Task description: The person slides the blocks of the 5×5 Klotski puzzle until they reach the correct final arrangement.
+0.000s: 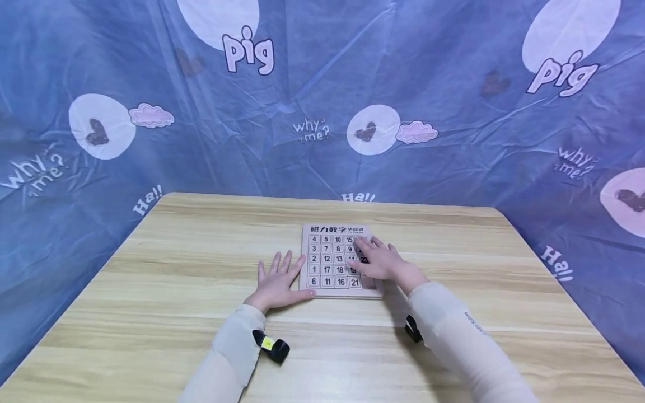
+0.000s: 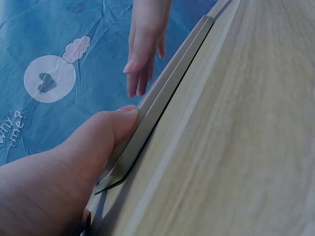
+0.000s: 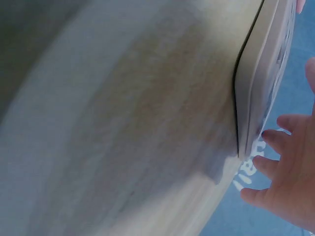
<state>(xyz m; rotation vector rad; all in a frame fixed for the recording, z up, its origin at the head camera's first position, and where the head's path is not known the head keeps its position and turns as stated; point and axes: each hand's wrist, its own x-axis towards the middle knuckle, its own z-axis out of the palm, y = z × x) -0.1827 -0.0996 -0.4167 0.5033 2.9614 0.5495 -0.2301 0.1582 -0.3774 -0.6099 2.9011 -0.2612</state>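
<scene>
A magnetic number sliding puzzle (image 1: 326, 259) lies flat on the table, its rows of square numbered tiles facing up. Spread fingers of my left hand (image 1: 276, 287) reach along the board's left side, and the thumb rests on its near-left corner. The left wrist view shows that thumb (image 2: 125, 118) against the pale board edge (image 2: 160, 98). Over the right-hand columns is my right hand (image 1: 382, 262), fingers extended and covering some tiles; whether a fingertip touches one I cannot tell. A bare gap (image 1: 369, 281) shows at the near-right corner of the tile grid.
The wood-grain table (image 1: 176, 280) extends around the board. Behind and beside it hangs a blue printed cloth (image 1: 302, 84). A black wrist camera (image 1: 274, 347) sits on the left sleeve, another (image 1: 413, 329) by the right sleeve.
</scene>
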